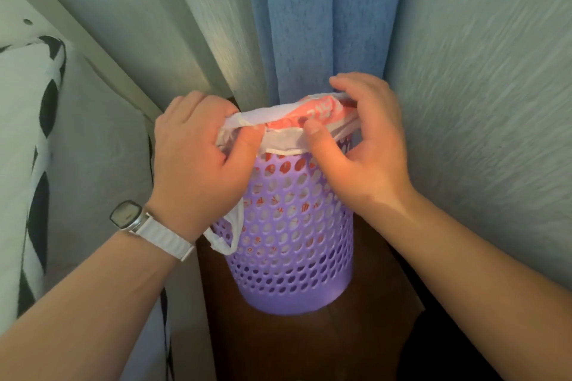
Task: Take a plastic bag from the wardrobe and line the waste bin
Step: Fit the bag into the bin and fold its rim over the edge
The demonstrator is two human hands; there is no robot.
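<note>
Pillow: a black-and-white patterned pillow [28, 139] lies at the far left, well apart from the bin.
Watch: a white-strapped watch [127, 214] sits on my left wrist.
Left hand: my left hand [198, 158] has its grip clamped on the bag's edge at the left of the rim, with the fingers curled round bunched plastic.
Handle loop: one handle loop [229, 235] hangs outside the bin's left wall, below that hand.
Bag: the white bag [284, 141] with red print is inside the bin. Its print shows through the holes, and its mouth is folded over the near rim but gathered across the top.
Bin: the purple perforated bin [291, 241] stands upright on a brown table [356, 334].
Right hand: my right hand [365, 145] has its grip pinched on the bag's edge at the right of the rim, thumb in front and fingers behind.
Curtain: a blue curtain [303, 25] hangs close behind the bin; I cannot tell whether they touch.
Risk: if I pull the edge outward too hard, the thin plastic may tear or slip back off the rim. A lopsided tug could tip the light bin. The far edge, near the curtain, may stay unhooked.
Axis: the bin's long axis is vertical with its mouth up. The bag hangs along that axis, opening upward.
</note>
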